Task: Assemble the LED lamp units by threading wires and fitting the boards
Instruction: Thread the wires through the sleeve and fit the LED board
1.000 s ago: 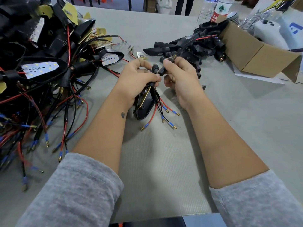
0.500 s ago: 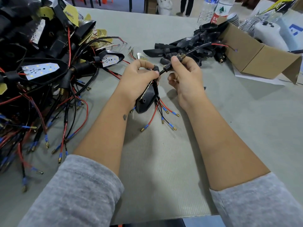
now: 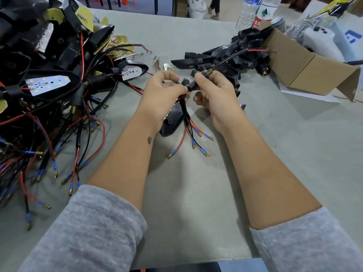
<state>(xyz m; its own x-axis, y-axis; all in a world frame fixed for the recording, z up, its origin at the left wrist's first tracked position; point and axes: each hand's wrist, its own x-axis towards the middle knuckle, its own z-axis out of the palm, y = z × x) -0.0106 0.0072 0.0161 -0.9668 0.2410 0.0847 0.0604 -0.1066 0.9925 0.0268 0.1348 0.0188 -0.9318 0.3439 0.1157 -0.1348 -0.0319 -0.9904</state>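
Head view: our left hand grips the lamp housing; our right hand, just right of it, pinches the rigid-looking threaded stem. Wires appear limp; we judge the stem the better hold.

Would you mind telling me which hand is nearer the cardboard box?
Right. The right hand, gripping a black stem, sits just left of the cardboard box; the left hand, holding the lamp housing, lies farther left, beyond it.
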